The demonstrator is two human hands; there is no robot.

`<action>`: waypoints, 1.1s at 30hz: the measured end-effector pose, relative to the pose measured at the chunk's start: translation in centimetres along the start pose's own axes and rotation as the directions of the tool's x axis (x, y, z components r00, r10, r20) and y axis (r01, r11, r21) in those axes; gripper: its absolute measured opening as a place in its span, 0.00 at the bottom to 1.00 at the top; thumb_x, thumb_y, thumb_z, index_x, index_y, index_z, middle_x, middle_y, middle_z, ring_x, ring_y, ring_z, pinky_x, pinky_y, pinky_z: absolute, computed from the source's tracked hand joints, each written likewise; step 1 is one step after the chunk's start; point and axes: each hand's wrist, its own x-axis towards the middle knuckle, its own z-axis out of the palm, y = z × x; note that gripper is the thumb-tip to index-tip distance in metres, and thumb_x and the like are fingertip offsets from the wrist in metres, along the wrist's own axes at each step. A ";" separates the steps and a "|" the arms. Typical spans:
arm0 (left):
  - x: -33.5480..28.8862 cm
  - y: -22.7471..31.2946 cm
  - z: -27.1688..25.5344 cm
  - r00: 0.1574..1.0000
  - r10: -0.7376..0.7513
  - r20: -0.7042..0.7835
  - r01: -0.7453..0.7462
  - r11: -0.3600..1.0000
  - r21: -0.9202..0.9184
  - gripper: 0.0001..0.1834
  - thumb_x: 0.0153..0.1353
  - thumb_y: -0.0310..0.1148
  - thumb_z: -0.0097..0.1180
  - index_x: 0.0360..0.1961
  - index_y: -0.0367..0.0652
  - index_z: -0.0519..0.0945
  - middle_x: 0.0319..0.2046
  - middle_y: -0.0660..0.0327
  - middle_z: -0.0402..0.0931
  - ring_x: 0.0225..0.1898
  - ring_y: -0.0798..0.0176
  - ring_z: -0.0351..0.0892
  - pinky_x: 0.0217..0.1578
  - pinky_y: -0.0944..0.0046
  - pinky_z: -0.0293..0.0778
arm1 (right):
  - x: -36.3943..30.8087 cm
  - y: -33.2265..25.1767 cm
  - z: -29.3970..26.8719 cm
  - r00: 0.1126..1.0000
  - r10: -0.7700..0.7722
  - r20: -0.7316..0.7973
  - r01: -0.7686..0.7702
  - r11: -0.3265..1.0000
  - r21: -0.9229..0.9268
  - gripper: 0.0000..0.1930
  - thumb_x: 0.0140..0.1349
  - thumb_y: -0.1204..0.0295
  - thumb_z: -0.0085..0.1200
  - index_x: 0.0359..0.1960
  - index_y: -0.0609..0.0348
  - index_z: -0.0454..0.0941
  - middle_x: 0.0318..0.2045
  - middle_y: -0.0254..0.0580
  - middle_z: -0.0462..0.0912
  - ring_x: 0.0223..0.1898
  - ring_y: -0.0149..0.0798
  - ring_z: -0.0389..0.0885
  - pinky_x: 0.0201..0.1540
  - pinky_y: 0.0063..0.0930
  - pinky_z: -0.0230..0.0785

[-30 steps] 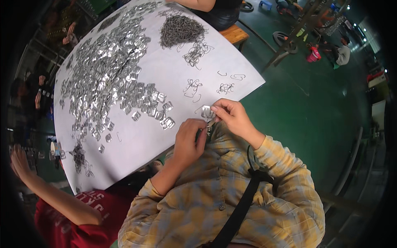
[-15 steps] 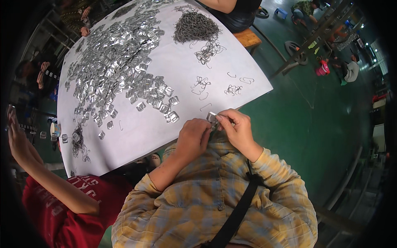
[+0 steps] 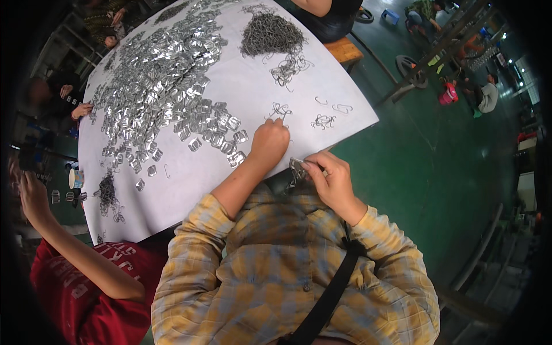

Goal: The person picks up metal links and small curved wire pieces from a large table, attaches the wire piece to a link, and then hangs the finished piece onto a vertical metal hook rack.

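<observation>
My right hand (image 3: 329, 177) is just off the table's near edge, thumb and fingers pinching a shiny metal buckle (image 3: 298, 167). More metal hangs below it, blurred, perhaps linked pieces. Stretched over the table, my left hand (image 3: 271, 140) has its curled fingers at a small cluster of bent wire hooks (image 3: 280, 109). Its fingertips point away and are partly hidden, so what they pinch cannot be made out. Beside that hand, at the left, loose flat buckles (image 3: 218, 138) trail off a large heap.
A dense pile of wire hooks (image 3: 270, 35) lies farther back on the white-covered table (image 3: 230, 178). A few hooks (image 3: 324, 121) lie near the right edge. A person in a red shirt (image 3: 109, 293) works at my left, with a paper cup (image 3: 75, 179) near the table edge.
My left hand has left the right hand and moved forward onto the table, to the small hook cluster. The right hand stays nearly in place, still pinching the buckle.
</observation>
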 end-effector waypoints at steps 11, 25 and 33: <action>0.0 0.4 -5.2 0.932 -0.296 0.207 0.360 0.816 -0.452 0.06 0.48 0.21 0.51 0.23 0.41 0.79 0.25 0.60 0.78 0.27 0.63 0.77 0.29 0.64 0.72 | -0.4 0.6 0.2 0.996 0.072 -0.047 -0.071 0.997 0.004 0.04 0.57 0.77 0.53 0.26 0.64 0.76 0.21 0.42 0.76 0.17 0.34 0.74 0.21 0.26 0.63; -3.5 4.2 -7.3 0.936 -0.220 -0.274 -0.128 0.512 -0.849 0.07 0.50 0.18 0.56 0.31 0.38 0.76 0.35 0.56 0.70 0.36 0.63 0.71 0.37 0.67 0.69 | 0.3 -0.6 0.5 0.989 0.115 -0.091 -0.103 0.987 0.123 0.06 0.60 0.76 0.51 0.27 0.67 0.75 0.20 0.41 0.77 0.20 0.29 0.79 0.23 0.21 0.68; -1.5 5.4 -8.9 0.908 -0.181 -0.379 -0.286 0.394 -0.873 0.07 0.49 0.17 0.55 0.31 0.36 0.76 0.32 0.54 0.75 0.31 0.62 0.75 0.32 0.69 0.71 | 0.4 -2.4 -0.9 0.987 -0.029 -0.156 0.046 0.993 0.108 0.04 0.55 0.77 0.55 0.29 0.66 0.76 0.21 0.38 0.76 0.23 0.30 0.72 0.28 0.22 0.67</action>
